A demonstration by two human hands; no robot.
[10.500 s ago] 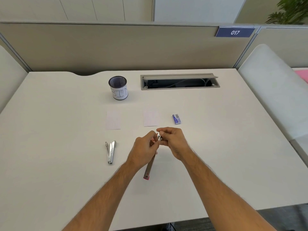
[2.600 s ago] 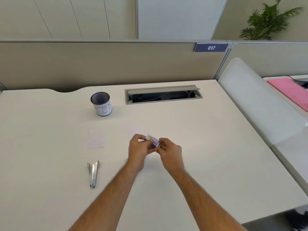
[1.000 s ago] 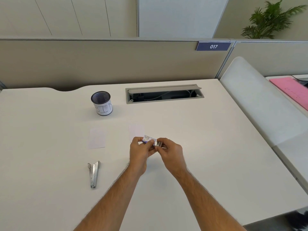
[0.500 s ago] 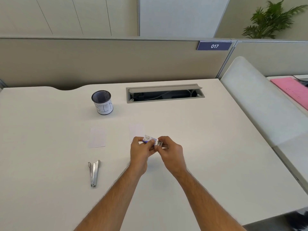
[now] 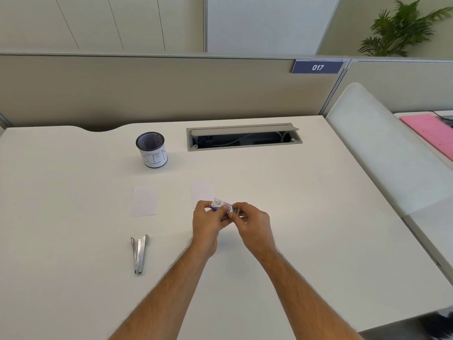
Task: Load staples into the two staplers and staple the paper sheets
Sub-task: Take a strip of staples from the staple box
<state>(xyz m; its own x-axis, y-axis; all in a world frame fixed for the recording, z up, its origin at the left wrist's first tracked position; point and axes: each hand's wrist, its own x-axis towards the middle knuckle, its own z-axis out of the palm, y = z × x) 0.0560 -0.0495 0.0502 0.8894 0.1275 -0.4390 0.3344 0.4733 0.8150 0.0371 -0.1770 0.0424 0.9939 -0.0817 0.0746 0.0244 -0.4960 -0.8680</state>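
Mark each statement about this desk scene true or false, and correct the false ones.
1. Both hands hold the small purple staple box above the desk. True: the left hand grips the box and the right hand pinches at its open end.
2. The silver stapler lies shut beside the mesh cup. False: it lies opened out, near the front left, well apart from the mesh cup.
3. Two pale paper sheets lie on the desk. True: the left sheet and the right sheet.
4. The mesh cup is tipped over. False: it stands upright.
5. The cable hatch is closed. False: its lid is raised.
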